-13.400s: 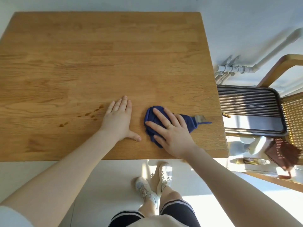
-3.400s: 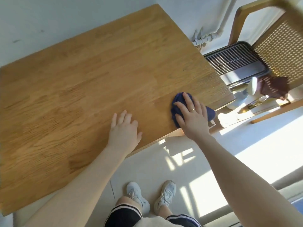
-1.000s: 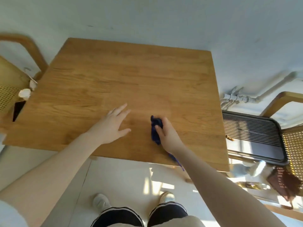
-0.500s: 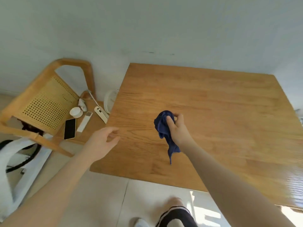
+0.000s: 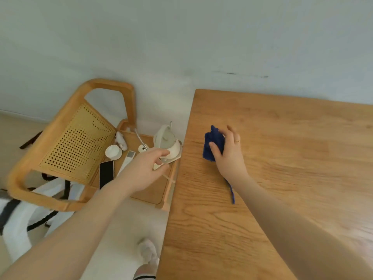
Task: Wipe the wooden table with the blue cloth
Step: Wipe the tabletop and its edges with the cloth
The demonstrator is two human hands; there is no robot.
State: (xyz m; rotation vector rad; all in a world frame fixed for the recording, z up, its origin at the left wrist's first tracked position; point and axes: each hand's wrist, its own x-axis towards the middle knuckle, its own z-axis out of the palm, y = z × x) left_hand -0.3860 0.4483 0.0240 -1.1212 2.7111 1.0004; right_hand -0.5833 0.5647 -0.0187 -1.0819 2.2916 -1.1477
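Table (image 5: 282,178): wooden top, its left edge running down the middle of the view, far edge against the wall.
Cloth (image 5: 212,145): blue, bunched, over the table near its left edge, towards the far left corner; a thin strip of it shows lower down beside the right forearm.
Right hand (image 5: 228,150): grasping the bunched cloth, thumb across its near side, fingers curled behind it; a ring (image 5: 237,140) on one finger. Whether the cloth touches the wood I cannot tell.
Left hand (image 5: 147,168): off the table, past its left edge, above the chair seat; fingers loosely bent, holding nothing.
Chair (image 5: 66,146): wooden frame with woven cane back, just beside the table's left edge.
On the chair seat: white kettle (image 5: 167,144) at the edge nearest the table; small white cup (image 5: 113,152); black phone (image 5: 106,173); white remote (image 5: 127,160).
Floor: pale; one white shoe (image 5: 148,251) below the table's left edge.
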